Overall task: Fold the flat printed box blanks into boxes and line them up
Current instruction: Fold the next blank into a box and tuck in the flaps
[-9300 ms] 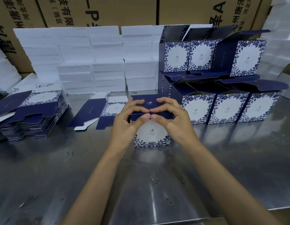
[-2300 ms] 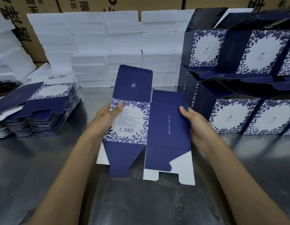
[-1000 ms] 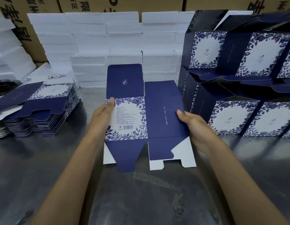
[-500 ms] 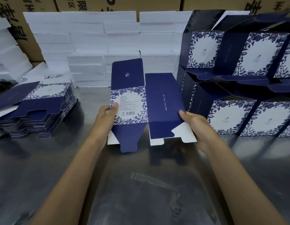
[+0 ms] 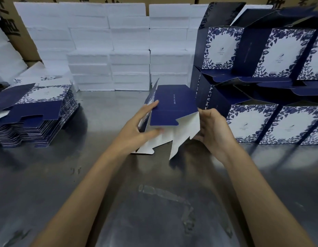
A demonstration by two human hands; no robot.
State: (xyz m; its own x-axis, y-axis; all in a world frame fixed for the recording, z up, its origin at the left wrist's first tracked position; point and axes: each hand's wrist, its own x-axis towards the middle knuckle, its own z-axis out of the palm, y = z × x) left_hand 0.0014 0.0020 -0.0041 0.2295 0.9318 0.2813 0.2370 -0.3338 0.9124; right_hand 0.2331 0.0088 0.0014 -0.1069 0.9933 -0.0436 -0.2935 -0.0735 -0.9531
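Note:
A navy and white floral box blank (image 5: 174, 107) is held above the steel table (image 5: 119, 193), opened partly into a tube with its navy panel on top and white bottom flaps hanging toward me. My left hand (image 5: 137, 127) grips its left edge, thumb under, fingers on the upper fold. At the right edge my right hand (image 5: 211, 129) holds the white flap. A stack of flat blanks (image 5: 35, 113) lies at the left. Folded boxes (image 5: 261, 122) stand in two tiers at the right, lids open.
White foam blocks (image 5: 110, 50) are stacked along the back of the table. Brown cartons (image 5: 14, 25) stand behind them. More white foam (image 5: 3, 56) is piled at the far left. The folded boxes reach the right edge of the view.
The blank was held flat and upright with its printed side toward me. Now it has tipped away and opened into a tube, and both hands have shifted to its sides.

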